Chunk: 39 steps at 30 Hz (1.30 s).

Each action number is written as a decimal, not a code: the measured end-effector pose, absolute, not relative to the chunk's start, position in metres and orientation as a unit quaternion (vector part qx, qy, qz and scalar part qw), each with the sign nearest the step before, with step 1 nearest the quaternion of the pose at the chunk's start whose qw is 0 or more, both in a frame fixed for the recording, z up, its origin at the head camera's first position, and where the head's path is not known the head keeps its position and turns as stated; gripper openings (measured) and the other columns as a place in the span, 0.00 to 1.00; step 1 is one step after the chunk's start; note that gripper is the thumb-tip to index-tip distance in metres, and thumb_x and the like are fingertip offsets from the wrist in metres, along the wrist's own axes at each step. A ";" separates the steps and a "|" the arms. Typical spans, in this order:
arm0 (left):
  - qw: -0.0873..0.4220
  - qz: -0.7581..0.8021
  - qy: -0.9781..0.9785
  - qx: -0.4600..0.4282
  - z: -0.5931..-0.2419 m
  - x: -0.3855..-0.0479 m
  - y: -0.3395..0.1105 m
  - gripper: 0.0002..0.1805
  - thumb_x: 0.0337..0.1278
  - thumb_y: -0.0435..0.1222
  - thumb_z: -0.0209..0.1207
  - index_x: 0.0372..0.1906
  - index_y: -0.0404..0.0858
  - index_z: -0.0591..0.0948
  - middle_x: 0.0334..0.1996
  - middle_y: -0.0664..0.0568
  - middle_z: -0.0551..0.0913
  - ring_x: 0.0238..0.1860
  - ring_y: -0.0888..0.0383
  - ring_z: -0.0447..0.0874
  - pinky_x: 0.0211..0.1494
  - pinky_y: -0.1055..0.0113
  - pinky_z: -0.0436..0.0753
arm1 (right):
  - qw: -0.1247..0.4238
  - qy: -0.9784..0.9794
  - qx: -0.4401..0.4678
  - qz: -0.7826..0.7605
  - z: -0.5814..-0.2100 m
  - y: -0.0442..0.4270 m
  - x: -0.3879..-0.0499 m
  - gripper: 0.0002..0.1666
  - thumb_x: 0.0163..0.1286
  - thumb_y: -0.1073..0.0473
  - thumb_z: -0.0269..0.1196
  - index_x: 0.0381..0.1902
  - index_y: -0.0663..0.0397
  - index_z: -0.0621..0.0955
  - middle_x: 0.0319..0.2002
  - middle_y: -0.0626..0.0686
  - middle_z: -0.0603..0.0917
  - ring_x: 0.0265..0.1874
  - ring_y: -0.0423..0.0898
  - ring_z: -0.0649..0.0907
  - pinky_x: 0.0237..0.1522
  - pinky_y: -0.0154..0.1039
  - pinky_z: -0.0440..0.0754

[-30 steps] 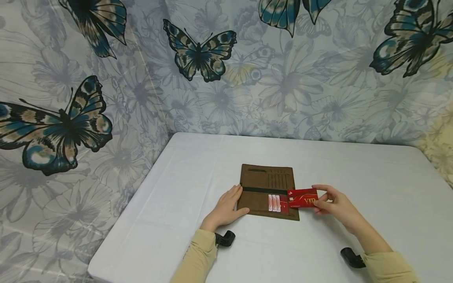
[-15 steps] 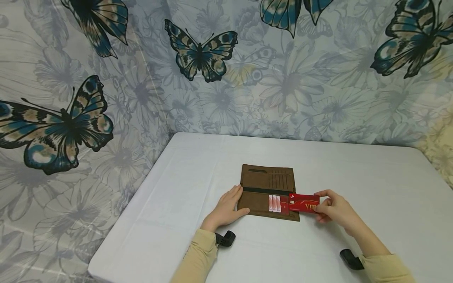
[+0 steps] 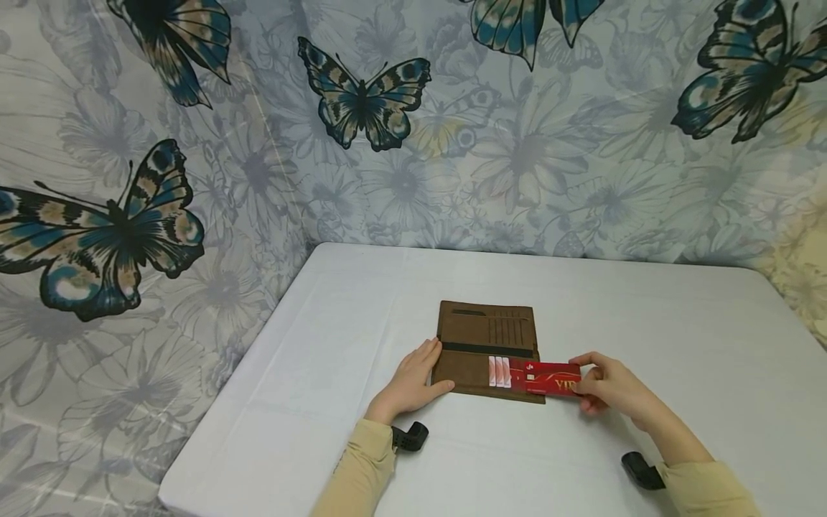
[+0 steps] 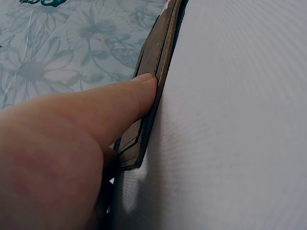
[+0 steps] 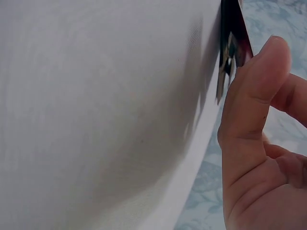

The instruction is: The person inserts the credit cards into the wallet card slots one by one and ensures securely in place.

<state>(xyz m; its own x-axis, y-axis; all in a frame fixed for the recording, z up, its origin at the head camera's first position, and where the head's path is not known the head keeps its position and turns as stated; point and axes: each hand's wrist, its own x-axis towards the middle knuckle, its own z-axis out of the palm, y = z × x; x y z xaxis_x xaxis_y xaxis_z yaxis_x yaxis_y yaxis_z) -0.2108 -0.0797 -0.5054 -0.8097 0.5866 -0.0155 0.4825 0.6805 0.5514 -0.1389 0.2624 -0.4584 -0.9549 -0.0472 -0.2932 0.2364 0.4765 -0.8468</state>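
Note:
An unfolded brown wallet (image 3: 465,370) lies on the white table, with several red and white cards (image 3: 500,372) tucked in slots of its near half. My left hand (image 3: 411,377) rests on the wallet's left edge; in the left wrist view the thumb (image 4: 129,96) presses on its near edge. At the wallet's right side, my right hand (image 3: 610,388) pinches a red VIP card (image 3: 549,377) by its right end. The card's left end overlaps the wallet's near half, beside the slotted cards. Whether its tip is inside a slot, I cannot tell.
A white cloth covers the table (image 3: 362,301). Behind it hangs a patterned cloth backdrop (image 3: 400,187) with butterflies. Black wrist cameras (image 3: 410,436) sit on both wrists. A black band (image 3: 484,349) runs across the wallet's middle.
My right hand has moved the red VIP card toward me, down along the wallet's right edge. The left hand and the wallet stay in place.

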 end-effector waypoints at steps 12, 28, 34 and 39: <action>0.091 0.272 0.911 0.295 -0.508 -0.212 -0.080 0.44 0.61 0.57 0.49 0.72 0.34 0.51 0.72 0.49 0.45 0.71 0.56 0.37 0.70 0.56 0.43 | 0.150 0.845 0.050 -0.510 -0.458 0.261 -0.138 0.30 0.62 0.65 0.59 0.56 0.72 0.59 0.24 0.55 0.74 0.18 0.49 0.79 0.21 0.39 0.81; 0.094 0.273 0.911 0.294 -0.507 -0.211 -0.080 0.44 0.62 0.57 0.49 0.72 0.34 0.51 0.72 0.49 0.45 0.71 0.56 0.37 0.70 0.56 0.43 | 0.159 0.834 0.057 -0.525 -0.459 0.255 -0.132 0.30 0.63 0.66 0.58 0.56 0.74 0.58 0.27 0.56 0.75 0.17 0.48 0.80 0.22 0.39 0.81; 0.091 0.270 0.912 0.295 -0.508 -0.212 -0.081 0.44 0.61 0.58 0.49 0.72 0.34 0.51 0.72 0.49 0.45 0.71 0.56 0.37 0.70 0.56 0.43 | 0.155 0.860 0.035 -0.485 -0.460 0.252 -0.138 0.28 0.64 0.66 0.59 0.56 0.74 0.61 0.23 0.55 0.75 0.17 0.48 0.79 0.21 0.39 0.80; 0.090 0.269 0.913 0.295 -0.508 -0.213 -0.080 0.44 0.61 0.58 0.49 0.72 0.34 0.51 0.72 0.49 0.45 0.71 0.56 0.37 0.70 0.56 0.43 | 0.149 0.878 0.006 -0.454 -0.461 0.249 -0.142 0.26 0.64 0.65 0.60 0.54 0.72 0.63 0.21 0.54 0.73 0.16 0.47 0.77 0.20 0.39 0.79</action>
